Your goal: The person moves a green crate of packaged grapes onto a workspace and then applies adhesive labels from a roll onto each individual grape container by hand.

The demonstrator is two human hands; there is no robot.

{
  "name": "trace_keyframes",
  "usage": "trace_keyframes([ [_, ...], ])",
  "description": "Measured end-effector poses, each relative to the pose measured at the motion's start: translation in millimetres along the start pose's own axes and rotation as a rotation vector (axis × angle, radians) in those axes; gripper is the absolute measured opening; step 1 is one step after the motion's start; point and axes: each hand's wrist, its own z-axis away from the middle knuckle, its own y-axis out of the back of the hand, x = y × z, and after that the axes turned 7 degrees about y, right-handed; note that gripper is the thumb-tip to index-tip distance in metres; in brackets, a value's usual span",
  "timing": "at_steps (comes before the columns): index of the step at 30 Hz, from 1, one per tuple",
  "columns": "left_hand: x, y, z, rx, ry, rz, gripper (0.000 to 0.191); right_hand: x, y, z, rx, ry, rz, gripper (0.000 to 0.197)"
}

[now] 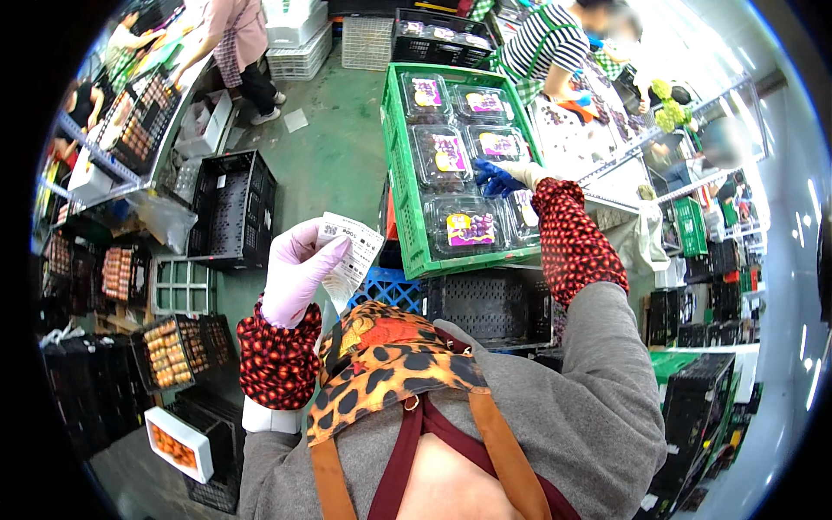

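Observation:
My left hand [296, 270], in a pale pink glove, pinches a strip of printed white labels [351, 250] between thumb and fingers. The strip hangs down towards my leopard-print apron [396, 377]. In front of me a green plastic crate [416, 265] holds several clear plastic clamshell boxes [435, 156] bearing purple and yellow grape labels. Over the crate's right side reaches my right hand [507, 177], in a white glove with blue-coated fingers. Its fingers are apart, above the boxes in the middle and front rows; whether they touch a lid I cannot tell.
Below the green crate are a black crate [491, 312] and a blue crate [387, 289]. Another black crate [227, 208] stands on the green floor to the left. A person in a striped shirt [543, 45] works at a white table [559, 146] with loose grapes at the right.

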Motion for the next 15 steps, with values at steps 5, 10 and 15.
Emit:
trace_keyframes([
  [5, -13, -12, -7, 0.288, -0.038, -0.024, 0.023, -50, -23, 7, -0.157, 0.63, 0.968, 0.054],
  [10, -72, 51, -53, 0.267, -0.08, 0.673, 0.03, -59, -50, 33, -0.137, 0.391, 1.265, 0.084],
  [15, -76, 67, -38, 0.376, -0.01, 1.02, 0.03, -50, -37, 13, -0.251, 0.456, 1.224, 0.076],
])
